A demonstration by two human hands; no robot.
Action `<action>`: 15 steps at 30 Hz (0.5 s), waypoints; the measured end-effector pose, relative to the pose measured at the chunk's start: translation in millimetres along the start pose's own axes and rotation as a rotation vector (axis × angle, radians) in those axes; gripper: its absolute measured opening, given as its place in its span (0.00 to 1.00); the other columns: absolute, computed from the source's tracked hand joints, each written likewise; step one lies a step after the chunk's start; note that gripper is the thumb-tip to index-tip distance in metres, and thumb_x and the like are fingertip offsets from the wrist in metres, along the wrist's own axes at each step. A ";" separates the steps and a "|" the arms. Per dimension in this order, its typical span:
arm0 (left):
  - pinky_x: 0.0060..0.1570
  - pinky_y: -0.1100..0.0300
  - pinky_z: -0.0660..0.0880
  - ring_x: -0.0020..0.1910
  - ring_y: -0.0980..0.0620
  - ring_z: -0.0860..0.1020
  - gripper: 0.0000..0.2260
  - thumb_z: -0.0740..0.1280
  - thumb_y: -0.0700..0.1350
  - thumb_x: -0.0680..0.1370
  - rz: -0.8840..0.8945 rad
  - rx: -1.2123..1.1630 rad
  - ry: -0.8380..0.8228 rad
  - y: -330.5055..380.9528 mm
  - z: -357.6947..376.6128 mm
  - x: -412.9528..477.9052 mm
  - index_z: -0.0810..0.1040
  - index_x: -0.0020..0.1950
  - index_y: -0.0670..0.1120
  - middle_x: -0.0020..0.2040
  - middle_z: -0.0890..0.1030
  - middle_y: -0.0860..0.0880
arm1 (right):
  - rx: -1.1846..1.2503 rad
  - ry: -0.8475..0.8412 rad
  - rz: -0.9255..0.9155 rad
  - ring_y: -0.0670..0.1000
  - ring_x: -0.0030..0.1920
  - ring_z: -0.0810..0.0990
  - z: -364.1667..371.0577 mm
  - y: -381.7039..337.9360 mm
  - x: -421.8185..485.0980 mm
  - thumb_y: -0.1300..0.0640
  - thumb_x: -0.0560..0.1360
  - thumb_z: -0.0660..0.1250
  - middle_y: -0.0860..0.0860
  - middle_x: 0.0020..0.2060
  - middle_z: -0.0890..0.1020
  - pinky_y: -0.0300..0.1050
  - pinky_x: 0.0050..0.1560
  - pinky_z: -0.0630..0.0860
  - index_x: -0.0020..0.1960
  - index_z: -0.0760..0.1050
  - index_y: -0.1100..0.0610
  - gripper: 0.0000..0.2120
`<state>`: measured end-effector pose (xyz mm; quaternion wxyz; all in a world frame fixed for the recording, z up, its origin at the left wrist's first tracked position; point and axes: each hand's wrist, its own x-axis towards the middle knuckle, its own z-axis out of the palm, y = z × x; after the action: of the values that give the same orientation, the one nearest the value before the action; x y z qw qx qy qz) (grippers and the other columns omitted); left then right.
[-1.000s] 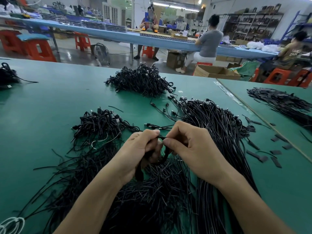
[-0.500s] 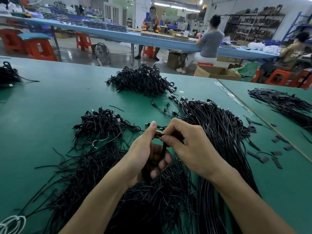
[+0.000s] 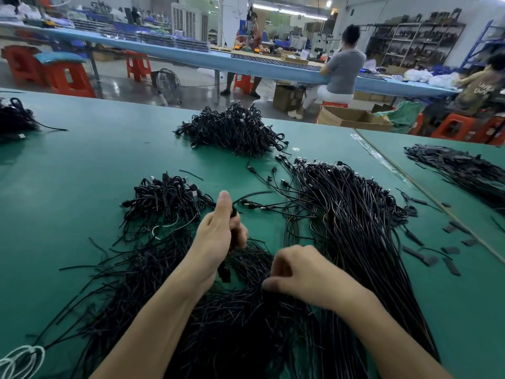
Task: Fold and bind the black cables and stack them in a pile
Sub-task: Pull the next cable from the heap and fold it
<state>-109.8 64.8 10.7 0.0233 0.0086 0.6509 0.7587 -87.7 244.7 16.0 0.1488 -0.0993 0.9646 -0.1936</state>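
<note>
Black cable (image 3: 224,270) inside left grip (image 3: 216,236), right grip (image 3: 306,272) nearby

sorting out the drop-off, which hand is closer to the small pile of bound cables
Left. The left hand, holding a folded cable, is just right of the small pile; the right hand is farther right and nearer the person.
</note>
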 end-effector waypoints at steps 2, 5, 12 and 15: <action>0.43 0.56 0.73 0.30 0.55 0.75 0.28 0.50 0.66 0.79 0.044 0.067 -0.016 -0.8 2.3 -0.6 0.69 0.24 0.53 0.27 0.77 0.49 | -0.058 -0.042 0.002 0.50 0.44 0.81 8.8 -4.9 0.4 0.42 0.72 0.74 0.47 0.42 0.80 0.50 0.49 0.81 0.45 0.79 0.50 0.13; 0.38 0.55 0.76 0.27 0.53 0.72 0.25 0.52 0.67 0.77 0.048 0.023 -0.046 -1.5 4.9 -3.7 0.66 0.29 0.50 0.27 0.74 0.50 | -0.080 -0.039 0.001 0.52 0.48 0.80 15.2 -6.6 0.5 0.47 0.74 0.72 0.46 0.41 0.75 0.49 0.49 0.79 0.46 0.79 0.50 0.07; 0.22 0.60 0.55 0.23 0.56 0.57 0.24 0.56 0.68 0.74 0.058 -0.142 -0.072 0.2 6.2 -6.0 0.64 0.34 0.48 0.26 0.62 0.53 | -0.099 0.062 -0.044 0.53 0.51 0.77 11.3 -4.4 -4.4 0.50 0.78 0.67 0.50 0.48 0.77 0.50 0.52 0.77 0.49 0.79 0.49 0.04; 0.21 0.63 0.56 0.23 0.56 0.57 0.24 0.55 0.68 0.74 0.058 -0.185 -0.052 1.0 5.6 -5.8 0.65 0.33 0.48 0.26 0.62 0.54 | -0.143 0.140 -0.080 0.53 0.52 0.77 8.5 -4.0 -7.7 0.50 0.80 0.64 0.50 0.47 0.80 0.51 0.51 0.77 0.50 0.78 0.51 0.06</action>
<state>-103.8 69.9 12.6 0.0187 0.0450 0.5767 0.8155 -77.2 240.0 12.0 0.0659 -0.1342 0.9793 -0.1367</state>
